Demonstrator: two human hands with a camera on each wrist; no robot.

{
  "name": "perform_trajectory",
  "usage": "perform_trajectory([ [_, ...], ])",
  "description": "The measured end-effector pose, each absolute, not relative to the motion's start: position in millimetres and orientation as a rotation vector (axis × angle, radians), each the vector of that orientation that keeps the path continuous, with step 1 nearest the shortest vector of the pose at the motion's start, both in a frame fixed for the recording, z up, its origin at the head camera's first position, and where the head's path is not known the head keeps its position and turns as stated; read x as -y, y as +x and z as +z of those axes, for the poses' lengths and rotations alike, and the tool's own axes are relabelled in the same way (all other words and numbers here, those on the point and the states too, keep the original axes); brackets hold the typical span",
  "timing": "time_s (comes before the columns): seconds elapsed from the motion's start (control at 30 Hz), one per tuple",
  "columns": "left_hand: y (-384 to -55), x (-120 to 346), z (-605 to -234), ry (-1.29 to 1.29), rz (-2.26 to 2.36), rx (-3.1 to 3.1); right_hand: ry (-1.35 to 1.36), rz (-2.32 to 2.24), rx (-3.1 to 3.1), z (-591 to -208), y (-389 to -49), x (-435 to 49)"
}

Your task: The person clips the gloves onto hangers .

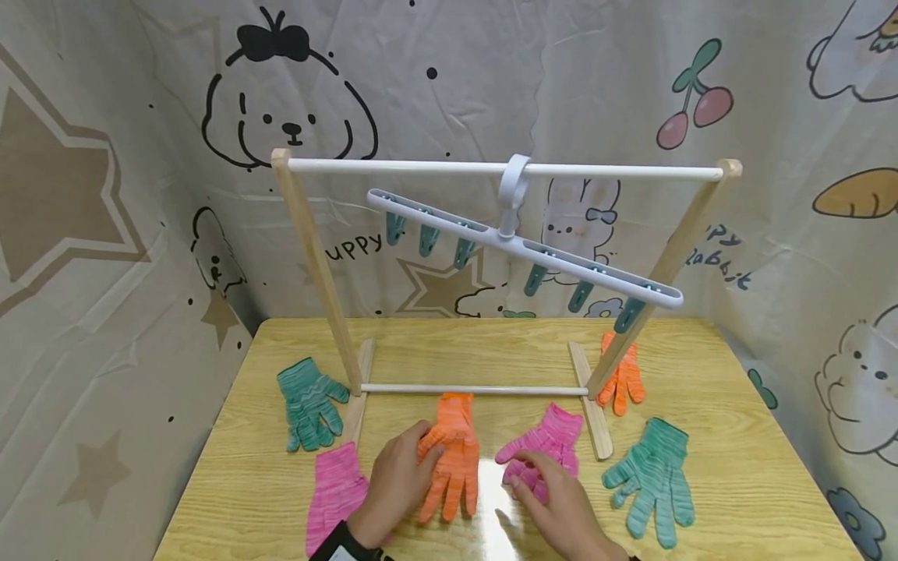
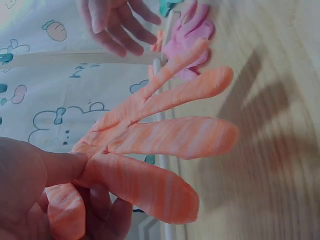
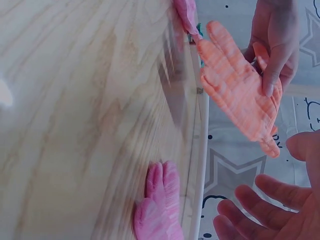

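An orange knit glove [image 1: 452, 460] hangs above the table, fingers pointing toward the front edge. My left hand [image 1: 401, 477] pinches it at the thumb side, the thumb on top and other fingers behind, as the left wrist view of the glove [image 2: 170, 137] shows. Holding nothing, my right hand [image 1: 561, 506] has its fingers spread and relaxed; in the right wrist view this hand [image 3: 280, 205] is apart from the orange glove [image 3: 240, 85]. In the head view it overlaps a pink glove [image 1: 557, 432] lying on the table.
A white bar on a wooden frame [image 1: 316, 273] carries a grey hanger [image 1: 505, 238] with several teal clips, tilted down to the right. Around lie a second pink glove [image 1: 333, 491], two green gloves [image 1: 312, 405] and another orange glove [image 1: 623, 378] behind the right post.
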State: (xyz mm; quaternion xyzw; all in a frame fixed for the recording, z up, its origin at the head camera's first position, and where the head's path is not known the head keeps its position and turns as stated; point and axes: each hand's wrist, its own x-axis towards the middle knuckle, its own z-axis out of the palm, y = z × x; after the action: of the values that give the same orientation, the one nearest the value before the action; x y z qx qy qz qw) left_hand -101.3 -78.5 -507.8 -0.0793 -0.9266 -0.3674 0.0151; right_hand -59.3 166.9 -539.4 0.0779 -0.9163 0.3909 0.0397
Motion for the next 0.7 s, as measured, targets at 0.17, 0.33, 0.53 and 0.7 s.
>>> perform_trajectory([
  [0.17,-104.5,81.6,-504.3,-0.204,-1.181,2.851,0.237,1.171,2.81,-536.2,-60.7,-168.0],
  [0.33,-107.6,84.9,-500.4,-0.152,-1.216,2.798,0.26,1.166,2.784,-534.3,-65.0,-166.8],
  [0.53,-111.9,88.4,-497.6,-0.111,-1.273,2.715,0.319,1.158,2.756,-534.6,-69.8,-163.7],
  [0.7,-117.2,92.0,-492.5,-0.093,-1.311,2.652,0.352,1.151,2.752,-531.5,-74.1,-158.4],
])
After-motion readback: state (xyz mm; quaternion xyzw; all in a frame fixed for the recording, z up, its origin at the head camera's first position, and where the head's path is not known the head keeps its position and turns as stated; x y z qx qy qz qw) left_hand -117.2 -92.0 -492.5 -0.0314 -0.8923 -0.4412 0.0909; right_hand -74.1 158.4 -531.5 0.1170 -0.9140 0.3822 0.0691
